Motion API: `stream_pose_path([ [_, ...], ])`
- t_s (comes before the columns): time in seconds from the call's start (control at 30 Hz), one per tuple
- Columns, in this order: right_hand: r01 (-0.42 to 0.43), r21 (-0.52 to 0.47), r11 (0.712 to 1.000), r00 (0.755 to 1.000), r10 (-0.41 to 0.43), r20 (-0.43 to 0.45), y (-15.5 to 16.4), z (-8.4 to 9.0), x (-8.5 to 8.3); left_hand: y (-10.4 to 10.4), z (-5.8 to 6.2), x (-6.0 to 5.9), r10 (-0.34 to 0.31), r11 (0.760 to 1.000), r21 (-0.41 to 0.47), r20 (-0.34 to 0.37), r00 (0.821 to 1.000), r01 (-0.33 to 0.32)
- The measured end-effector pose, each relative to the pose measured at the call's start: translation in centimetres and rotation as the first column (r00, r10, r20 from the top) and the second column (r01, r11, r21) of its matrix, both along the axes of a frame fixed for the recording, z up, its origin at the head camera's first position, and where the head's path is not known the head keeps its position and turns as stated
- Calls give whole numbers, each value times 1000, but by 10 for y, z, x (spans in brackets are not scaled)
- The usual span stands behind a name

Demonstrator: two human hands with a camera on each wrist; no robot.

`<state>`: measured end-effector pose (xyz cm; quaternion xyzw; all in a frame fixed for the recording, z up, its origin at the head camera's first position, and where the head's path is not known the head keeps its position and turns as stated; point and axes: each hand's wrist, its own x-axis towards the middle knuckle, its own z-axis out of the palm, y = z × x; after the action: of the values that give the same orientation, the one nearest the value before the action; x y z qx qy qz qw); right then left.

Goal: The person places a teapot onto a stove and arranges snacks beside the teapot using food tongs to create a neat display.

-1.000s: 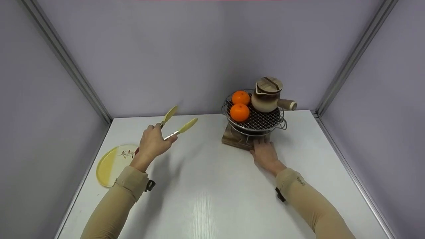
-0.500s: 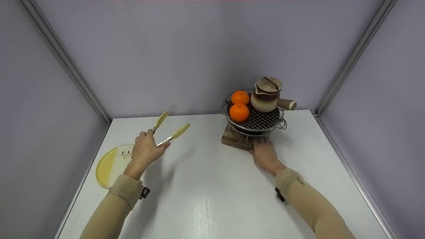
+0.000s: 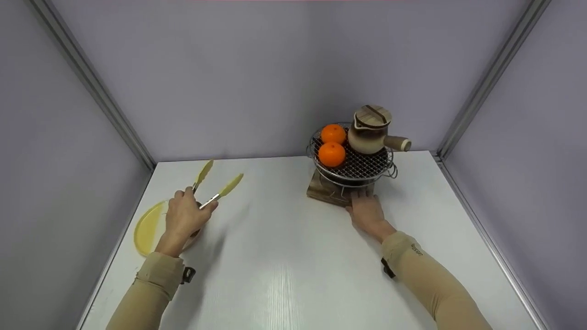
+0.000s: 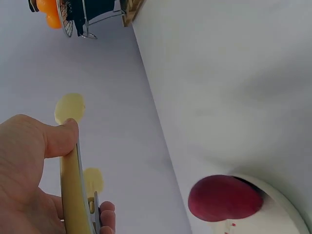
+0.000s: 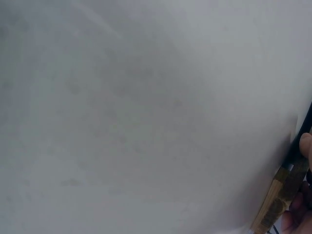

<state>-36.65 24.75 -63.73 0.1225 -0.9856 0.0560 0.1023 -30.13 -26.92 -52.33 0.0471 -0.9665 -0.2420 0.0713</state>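
Observation:
My left hand (image 3: 183,214) grips a pair of yellow-tipped tongs (image 3: 230,184), their arms spread apart with nothing between the tips. Beneath that hand lies a round plate (image 3: 147,231), yellow on one side and pale with a sprig pattern on the other. On the plate rests a smooth dark red thing (image 4: 224,197), shaped like a sweet potato; in the head view my hand mostly hides it. Farther right, my right hand (image 3: 367,216) holds the front edge of a wooden base (image 3: 319,190) under a small grill stove, its fingertips partly hidden below the rack.
Two oranges (image 3: 332,155) sit on the round wire grill rack (image 3: 362,168). Beside them stands a brown-and-cream pot (image 3: 367,138) with a wooden lid and side handle. Grey walls (image 3: 257,82) border the white table (image 3: 284,238).
My left hand has moved left and slightly nearer with the spread tongs, over the plate. My right hand and the grill have stayed in place.

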Motion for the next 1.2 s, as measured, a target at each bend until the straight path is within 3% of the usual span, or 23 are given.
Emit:
stream_pose_path([
  [0.37, 8, -13, 1000, 999, -8, 32, 0, 0, 0, -15, -15, 16, 44, 999, 9, 78, 996, -44],
  [0.6, 5, -11, 1000, 1000, -5, 20, 0, 0, 0, -25, -29, 26, 48, 999, -4, 90, 995, -48],
  [0.9, 17, -11, 1000, 999, -17, 31, 1, 0, 0, -35, -41, 35, 105, 994, -18, 172, 979, -104],
  [1.2, 13, -32, 999, 999, -11, 44, 2, 0, -1, -41, -55, 46, 147, 989, -34, 180, 973, -143],
])
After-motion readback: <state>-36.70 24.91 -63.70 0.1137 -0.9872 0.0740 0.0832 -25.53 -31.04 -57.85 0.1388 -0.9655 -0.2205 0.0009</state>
